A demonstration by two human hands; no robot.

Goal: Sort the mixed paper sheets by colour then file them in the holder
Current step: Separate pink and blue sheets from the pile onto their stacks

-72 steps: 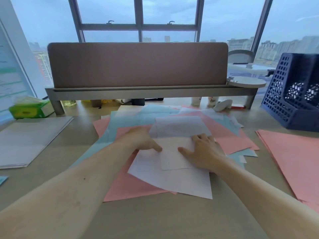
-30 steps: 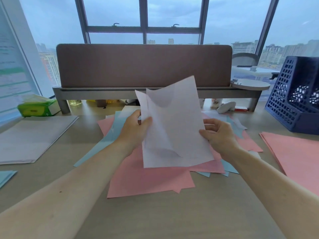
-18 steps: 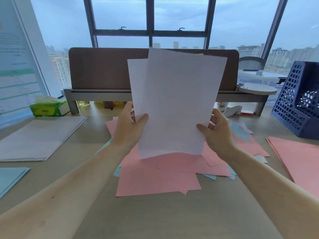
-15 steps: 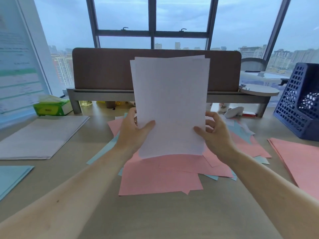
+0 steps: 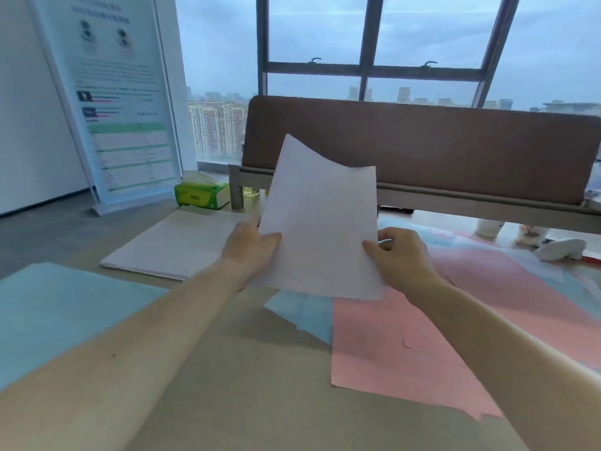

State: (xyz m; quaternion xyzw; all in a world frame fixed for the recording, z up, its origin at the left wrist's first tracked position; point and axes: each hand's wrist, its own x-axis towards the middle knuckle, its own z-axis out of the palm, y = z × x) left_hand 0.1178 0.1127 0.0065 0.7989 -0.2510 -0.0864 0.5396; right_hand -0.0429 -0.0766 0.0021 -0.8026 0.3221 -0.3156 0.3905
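1. My hands are both closed on one bundle. My left hand [image 5: 252, 247] pinches the left edge of the white sheets [image 5: 322, 229] with the thumb laid across the front. My right hand [image 5: 400, 258] curls round the lower right edge, thumb in front and fingers behind.

2. The white sheets hang in the air above the counter [image 5: 244, 369], tilted, with the top edge bowing. They are between the white stack [image 5: 175, 245] on my left and the pink sheets [image 5: 422, 336] spread on my right. The blue stack [image 5: 48, 307] lies nearer me on the left.

3. I judge that I'm carrying this bundle to the white stack, so the sorting is only partly done. Pink and pale blue paper is mixed together on the right, and the holder is not in view.

4. What could go wrong from here:
   - The bundle is held only at its lower edges, so the loose top could flop over, or one sheet could slide out and drift onto the pink sheets.
   - If I let go with one hand too early the sheets may fan apart and land skewed on the white stack, leaving edges that would catch later at the holder.
   - A careless drop could push the white stack toward the tissue box [image 5: 201, 193].
   - I can't tell how many sheets I hold, or whether a coloured one hides among them.
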